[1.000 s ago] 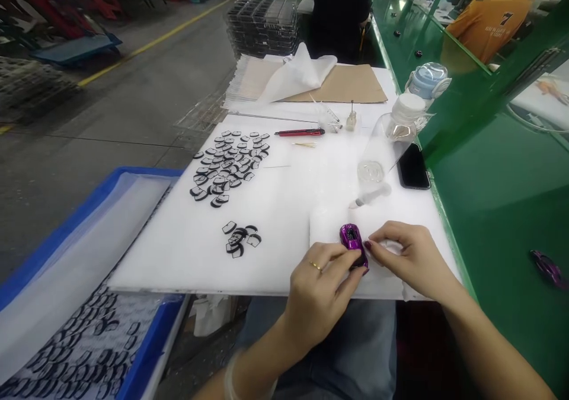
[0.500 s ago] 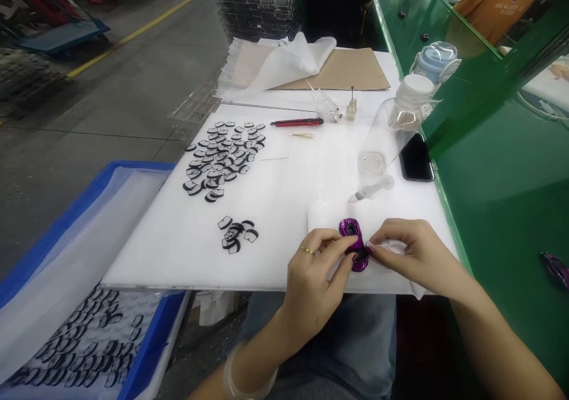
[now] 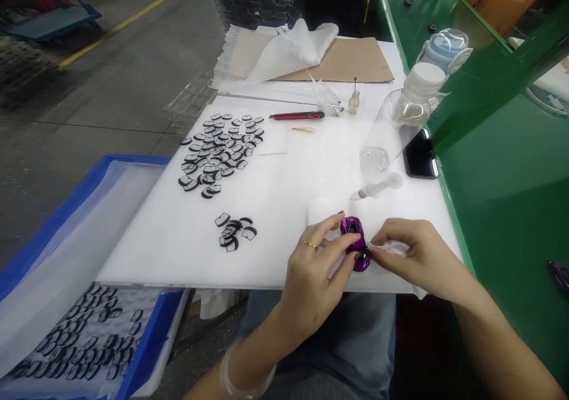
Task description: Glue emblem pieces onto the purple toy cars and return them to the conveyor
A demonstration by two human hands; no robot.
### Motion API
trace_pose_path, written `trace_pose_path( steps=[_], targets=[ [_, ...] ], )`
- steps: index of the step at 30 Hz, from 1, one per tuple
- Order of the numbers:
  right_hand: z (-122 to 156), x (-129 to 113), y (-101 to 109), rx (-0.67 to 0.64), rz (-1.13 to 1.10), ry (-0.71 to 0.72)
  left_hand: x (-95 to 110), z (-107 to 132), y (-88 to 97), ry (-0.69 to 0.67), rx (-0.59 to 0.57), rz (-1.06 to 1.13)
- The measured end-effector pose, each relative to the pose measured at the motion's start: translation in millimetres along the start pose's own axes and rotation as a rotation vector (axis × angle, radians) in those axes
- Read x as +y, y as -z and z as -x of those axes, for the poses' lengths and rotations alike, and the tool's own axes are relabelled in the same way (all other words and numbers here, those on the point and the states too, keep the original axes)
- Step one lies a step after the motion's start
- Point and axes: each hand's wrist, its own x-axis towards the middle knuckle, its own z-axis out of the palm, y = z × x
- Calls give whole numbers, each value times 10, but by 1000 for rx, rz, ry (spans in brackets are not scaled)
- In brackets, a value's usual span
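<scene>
Two hands (image 3: 306, 275) angled inward, meeting at purple toy car (image 3: 352, 226).

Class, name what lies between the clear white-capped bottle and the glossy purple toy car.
In the head view, a translucent, whitish tube with a narrow tip lies between the bottle and the car.

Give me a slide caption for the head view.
Left hand holding a purple toy car, right hand beside it with a white cloth or tissue.
</scene>
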Motion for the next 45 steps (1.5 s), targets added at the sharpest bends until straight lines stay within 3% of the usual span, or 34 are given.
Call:
trace_pose_path(
  steps=[4, 7, 9, 13, 15, 18, 21, 24, 27, 29, 33, 36, 39, 42, 45],
  targets=[
    [8, -17, -7, 26, 70, 35, 14, -52, 58, -30, -58, -42],
    [5, 43, 64, -47, 61, 127, 13, -104, 153, -9, -213, -3],
    [7, 106, 117, -23, 63, 274, 4, -126, 200, 18, -304, 20],
    [5, 208, 80, 297, 201, 668, -18, -132, 199, 53, -304, 25],
    [-15, 235, -16, 329, 306, 793, -25, -129, 175, 63, -291, 37],
    [-48, 249, -144, 310, 444, 868, -29, -124, 154, 73, -288, 40],
    [-27, 231, -126, 307, 561, 859, -35, -122, 163, 72, -283, 49],
    [57, 204, 55, 331, 607, 814, -42, -128, 181, 90, -285, 76],
    [126, 225, 299, 581, 609, 672, -42, -138, 183, 142, -293, 125],
    [133, 272, 431, 655, 680, 509, -31, -143, 169, 172, -276, 153],
    [103, 308, 499, 426, 794, 314, 18, -157, 122, 202, -201, 154],
    [115, 200, 338, 364, 575, 275, 45, -177, 104, 215, -205, 165],
    [141, 41, 18, 285, 379, 214, 12, -185, 112, 221, -218, 188],
    [117, -77, -366, 418, 496, 256, -60, -173, 146, 239, -184, 296],
    [78, -97, -587, 571, 684, 315, -29, -154, 202, 251, 37, 491]
  ],
)
